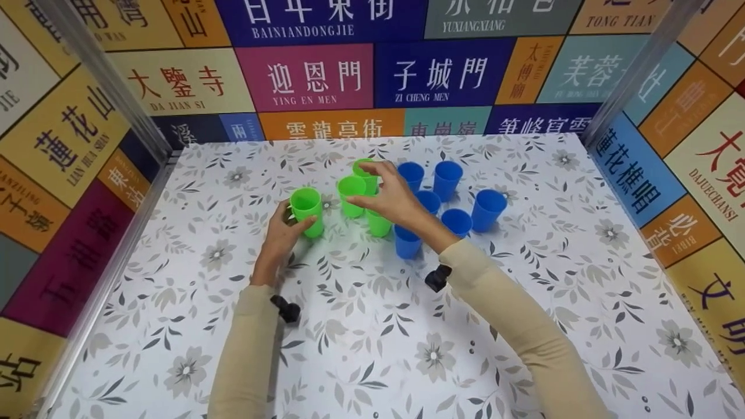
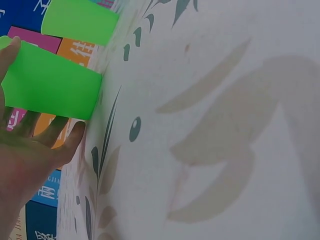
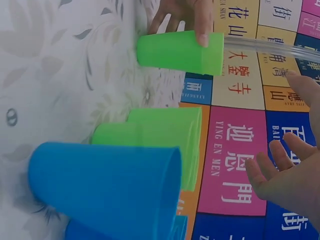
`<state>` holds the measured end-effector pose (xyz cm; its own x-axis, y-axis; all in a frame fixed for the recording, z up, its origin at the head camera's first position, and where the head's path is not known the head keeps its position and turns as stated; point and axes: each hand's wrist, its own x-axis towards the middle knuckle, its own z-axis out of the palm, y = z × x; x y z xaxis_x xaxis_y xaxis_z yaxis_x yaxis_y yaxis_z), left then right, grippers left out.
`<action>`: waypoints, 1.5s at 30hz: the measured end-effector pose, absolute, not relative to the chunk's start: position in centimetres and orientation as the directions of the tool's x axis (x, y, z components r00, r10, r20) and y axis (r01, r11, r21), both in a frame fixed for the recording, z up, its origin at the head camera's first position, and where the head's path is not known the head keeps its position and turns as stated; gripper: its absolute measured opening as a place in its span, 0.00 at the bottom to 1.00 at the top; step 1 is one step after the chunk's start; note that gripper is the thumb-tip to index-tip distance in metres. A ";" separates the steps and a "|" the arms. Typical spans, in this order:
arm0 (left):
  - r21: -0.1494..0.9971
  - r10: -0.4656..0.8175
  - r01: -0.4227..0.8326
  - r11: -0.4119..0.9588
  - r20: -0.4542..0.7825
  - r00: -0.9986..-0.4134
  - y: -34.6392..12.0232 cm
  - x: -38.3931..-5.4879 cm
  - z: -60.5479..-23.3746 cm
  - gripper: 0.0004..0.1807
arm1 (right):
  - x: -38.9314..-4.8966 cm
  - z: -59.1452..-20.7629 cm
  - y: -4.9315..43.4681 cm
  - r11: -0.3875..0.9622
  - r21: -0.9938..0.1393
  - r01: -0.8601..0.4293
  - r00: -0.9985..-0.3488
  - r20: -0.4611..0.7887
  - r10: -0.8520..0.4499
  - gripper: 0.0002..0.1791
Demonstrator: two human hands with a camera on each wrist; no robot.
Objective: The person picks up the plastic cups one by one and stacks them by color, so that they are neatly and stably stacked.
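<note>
My left hand [image 1: 280,233] grips a green cup [image 1: 307,218], its thumb on the near side and its fingers around the far left side. The cup stands upright on the table, mouth up; the left wrist view shows the same green cup [image 2: 52,82] between thumb and fingers. Just right of it stand three more upright green cups [image 1: 352,198] in a close group. Over these reaches my right hand [image 1: 398,198], thumb and fingers spread apart, covering parts of them in the head view. The right wrist view shows that hand [image 3: 292,175] holding nothing, above the cup rims.
Several blue cups [image 1: 489,210] stand upright to the right of the green ones, the nearest blue cup [image 1: 407,244] partly under my right forearm. A floral cloth [image 1: 361,343] covers the table. Walls with printed signs [image 1: 314,78] enclose the back and sides.
</note>
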<state>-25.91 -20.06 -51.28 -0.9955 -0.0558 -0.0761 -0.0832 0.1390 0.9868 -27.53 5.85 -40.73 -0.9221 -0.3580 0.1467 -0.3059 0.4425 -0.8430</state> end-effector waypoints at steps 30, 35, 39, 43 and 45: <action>0.991 -0.051 -0.092 0.092 -0.087 -0.995 -19.2 -24.9 -49.7 0.41 | -28.7 -44.4 9.4 0.598 -0.785 -0.161 -0.929 -0.084 -0.360 0.50; 0.992 -0.066 -0.059 0.112 -0.052 -0.996 -19.3 -25.3 -50.4 0.40 | -29.0 -44.5 9.1 0.635 -0.749 -0.189 -0.925 -0.082 -0.371 0.50; 0.992 -0.089 -0.030 0.122 -0.019 -0.996 -19.5 -26.1 -51.9 0.39 | -29.1 -44.5 8.9 0.671 -0.717 -0.187 -0.925 -0.101 -0.366 0.49; 0.990 -0.092 -0.037 0.132 -0.025 -0.995 -19.5 -26.0 -51.9 0.39 | -29.3 -44.4 8.8 0.699 -0.688 -0.196 -0.921 -0.115 -0.372 0.48; 0.991 -0.086 -0.045 0.128 -0.034 -0.996 -19.5 -26.0 -51.9 0.39 | -29.4 -44.4 8.8 0.702 -0.683 -0.203 -0.919 -0.115 -0.378 0.48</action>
